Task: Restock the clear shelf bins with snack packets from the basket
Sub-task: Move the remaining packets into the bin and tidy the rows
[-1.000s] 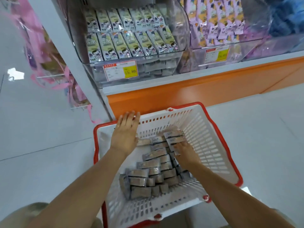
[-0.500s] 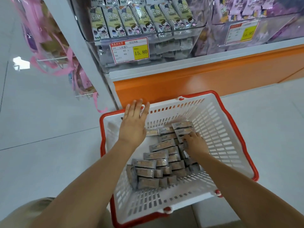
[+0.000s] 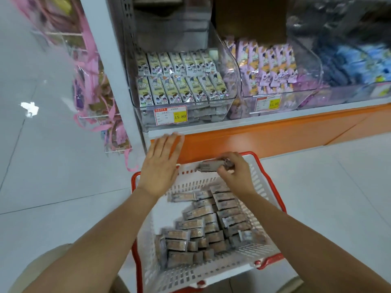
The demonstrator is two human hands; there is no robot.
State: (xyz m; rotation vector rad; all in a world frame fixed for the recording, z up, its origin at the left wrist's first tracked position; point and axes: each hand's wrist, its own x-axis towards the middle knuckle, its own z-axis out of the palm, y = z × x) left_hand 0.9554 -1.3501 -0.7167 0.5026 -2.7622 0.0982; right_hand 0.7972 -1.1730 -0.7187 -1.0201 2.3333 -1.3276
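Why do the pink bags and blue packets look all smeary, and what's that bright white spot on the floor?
Head view: the pink bags and blue packets near the edges are smeared, likely motion blur; the white spot is light glaring off the shiny floor; the shelf edge curves a little from the wide lens.

The floor is pale, glossy tile with thin dark joints and a bright glare spot at the left. A white slotted basket with a red rim sits directly on it, just in front of the orange base panel. Above the panel runs the white shelf. Three clear bins sit on it side by side. The left bin has a price tag reading 15.80 on its front. The middle bin carries its own tag. The right bin is too blurred to make out well. A white upright bounds the shelf's left end.
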